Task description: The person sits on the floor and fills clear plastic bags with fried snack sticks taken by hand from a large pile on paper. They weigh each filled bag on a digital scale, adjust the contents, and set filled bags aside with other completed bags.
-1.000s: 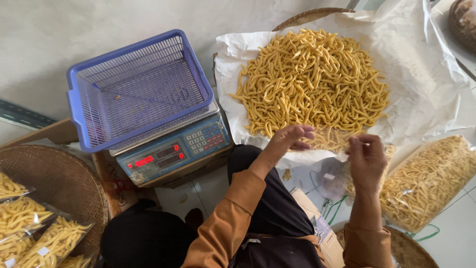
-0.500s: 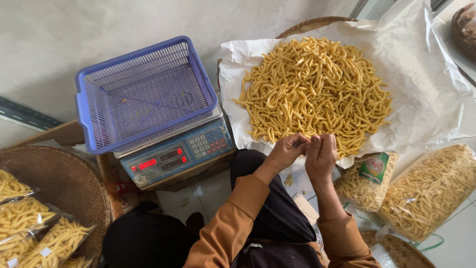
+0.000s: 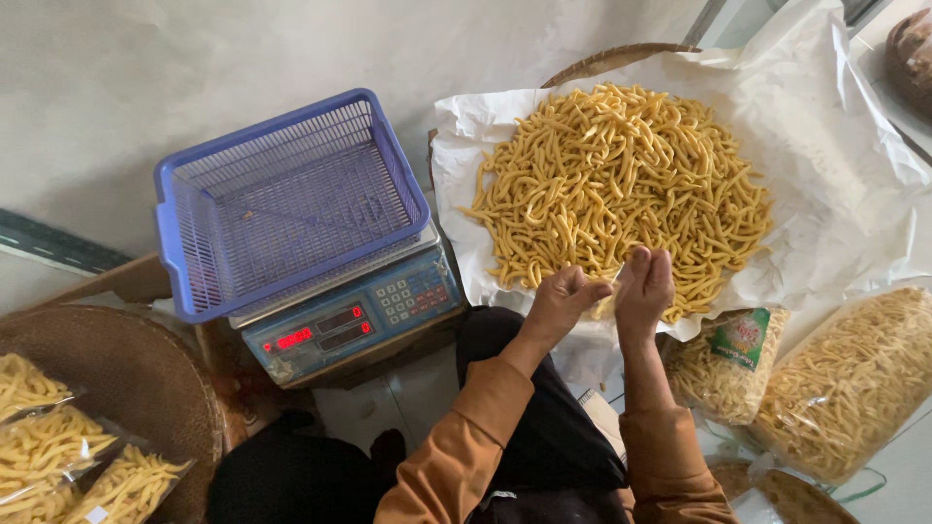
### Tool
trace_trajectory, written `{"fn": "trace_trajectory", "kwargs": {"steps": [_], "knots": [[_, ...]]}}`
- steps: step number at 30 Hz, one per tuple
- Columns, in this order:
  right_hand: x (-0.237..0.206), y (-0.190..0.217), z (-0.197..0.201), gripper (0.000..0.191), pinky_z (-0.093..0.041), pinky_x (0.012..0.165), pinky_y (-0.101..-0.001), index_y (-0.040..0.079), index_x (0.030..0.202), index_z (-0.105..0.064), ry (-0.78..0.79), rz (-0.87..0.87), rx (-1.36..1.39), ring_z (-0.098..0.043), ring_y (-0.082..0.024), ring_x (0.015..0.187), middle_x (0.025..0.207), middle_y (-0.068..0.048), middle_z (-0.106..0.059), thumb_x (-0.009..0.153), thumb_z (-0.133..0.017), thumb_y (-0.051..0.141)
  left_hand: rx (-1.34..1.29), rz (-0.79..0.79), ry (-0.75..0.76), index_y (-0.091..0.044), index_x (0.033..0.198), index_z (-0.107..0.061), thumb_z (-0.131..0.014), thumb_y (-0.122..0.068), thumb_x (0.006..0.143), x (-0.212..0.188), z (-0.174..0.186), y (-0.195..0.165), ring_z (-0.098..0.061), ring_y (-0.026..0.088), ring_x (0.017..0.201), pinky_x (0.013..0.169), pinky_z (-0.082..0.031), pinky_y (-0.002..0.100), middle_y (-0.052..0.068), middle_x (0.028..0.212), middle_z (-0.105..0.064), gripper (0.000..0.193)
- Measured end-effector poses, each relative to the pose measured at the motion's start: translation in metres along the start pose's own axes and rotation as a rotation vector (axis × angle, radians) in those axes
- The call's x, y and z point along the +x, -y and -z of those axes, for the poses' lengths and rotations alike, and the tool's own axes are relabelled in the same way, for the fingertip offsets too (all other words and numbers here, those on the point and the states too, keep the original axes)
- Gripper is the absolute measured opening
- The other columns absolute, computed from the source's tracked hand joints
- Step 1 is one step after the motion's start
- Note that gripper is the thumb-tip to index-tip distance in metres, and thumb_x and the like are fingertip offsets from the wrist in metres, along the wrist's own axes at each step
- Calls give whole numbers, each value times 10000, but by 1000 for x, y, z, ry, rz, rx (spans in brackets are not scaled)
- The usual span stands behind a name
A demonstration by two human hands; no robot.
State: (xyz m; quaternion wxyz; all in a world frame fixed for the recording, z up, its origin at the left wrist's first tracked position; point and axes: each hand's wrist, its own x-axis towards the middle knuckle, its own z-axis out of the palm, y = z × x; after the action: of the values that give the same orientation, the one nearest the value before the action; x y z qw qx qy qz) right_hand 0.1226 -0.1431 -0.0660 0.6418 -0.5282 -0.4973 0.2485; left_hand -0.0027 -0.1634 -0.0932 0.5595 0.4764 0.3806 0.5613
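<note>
Both hands meet at the near edge of the paper-lined tray (image 3: 505, 126): left hand (image 3: 561, 301) and right hand (image 3: 646, 286) pinch a thin, nearly clear bag (image 3: 610, 291) between them, beside the heap of yellow snack sticks (image 3: 621, 184). Opening it likely calls for fingertips rubbing the film apart — gently. The blue basket (image 3: 291, 204) sits on a digital scale (image 3: 354, 325) to the left; filled packets (image 3: 854, 378) crowd the right.

Golden-yellow fried snack sticks (image 3: 621, 184), short and curved, lie heaped in a loose round mound. The mound rests on crumpled white paper (image 3: 835, 165) lining a woven tray.
</note>
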Motion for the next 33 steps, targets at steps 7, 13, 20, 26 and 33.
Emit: {"fn": "trace_trajectory", "kwargs": {"steps": [7,13,20,26,33], "knots": [[9,73,53,120,-446,1017,-387,99,1102,-699,278,514,-353,-536,-242,1177,1208,-88,-590,1002,-670,159,76,3,-22,-126,697,-430,-885,-359,819,0,-2,-7,-360,27,609,493,-327,222,-79,630,-421,526],[11,102,76,213,-410,1040,-514,134,1002,-728,522,591,-718,-537,-349,1186,1195,-99,-605,831,-804,236,77,-69,29,-114,722,-452,-870,-367,841,-2,-6,-4,-421,19,647,525,-376,216,-70,660,-478,504],[13,128,88,195,-355,1109,-497,192,947,-717,777,640,-866,-556,-297,1208,1079,6,-657,767,-713,116,-52,53,178,-83,838,-570,-727,-364,1007,-4,-3,-7,-484,40,762,682,-445,230,-45,792,-547,364],[12,158,91,303,-183,1200,-574,205,977,-679,948,648,-1061,-529,-237,1288,1045,26,-693,704,-688,74,88,101,542,-53,1123,-724,-768,-290,924,-11,14,-45,-671,74,966,849,-549,254,18,1034,-747,312],[6,176,89,432,-70,1206,-633,235,1094,-711,960,759,-1018,-505,-267,1326,1121,-1,-697,700,-670,63,333,-46,651,-90,1248,-721,-733,-294,966,-16,14,-79,-728,93,985,871,-580,276,29,1076,-780,348]]}}
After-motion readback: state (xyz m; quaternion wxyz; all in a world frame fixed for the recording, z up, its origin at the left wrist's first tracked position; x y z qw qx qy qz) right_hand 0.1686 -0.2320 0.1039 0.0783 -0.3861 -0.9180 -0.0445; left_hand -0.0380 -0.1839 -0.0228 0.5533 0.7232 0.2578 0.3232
